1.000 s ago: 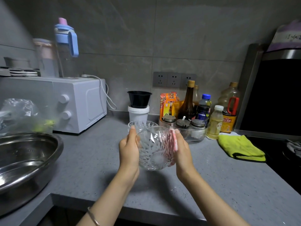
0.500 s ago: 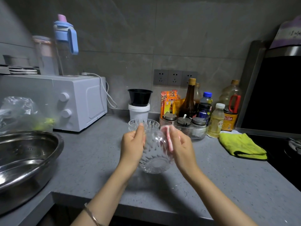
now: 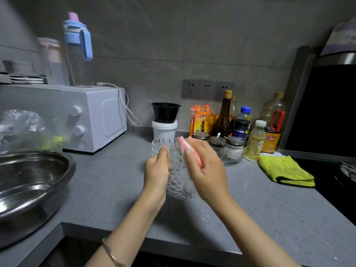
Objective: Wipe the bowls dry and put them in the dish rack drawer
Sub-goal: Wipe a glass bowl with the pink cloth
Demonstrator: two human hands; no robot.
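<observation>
Above grey counter (image 3: 107, 182), glass bowl (image 3: 178, 182) between left-hand fingers (image 3: 163, 154) and cloth-holding right hand (image 3: 207, 170).

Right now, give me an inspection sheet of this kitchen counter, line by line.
Surface: grey speckled counter, bare near the front edge.
Job's things: cut-glass bowl held above the counter; second glass bowl behind it; pink cloth. No drawer seen.
Clutter: yellow cloth, sauce bottles, steel basin, black cup.
Grippers: left hand grips the bowl's rim; right hand holds the pink cloth, blurred.
Cables: white cord beside the microwave.
Surroundings: tiled wall, wall sockets.
</observation>
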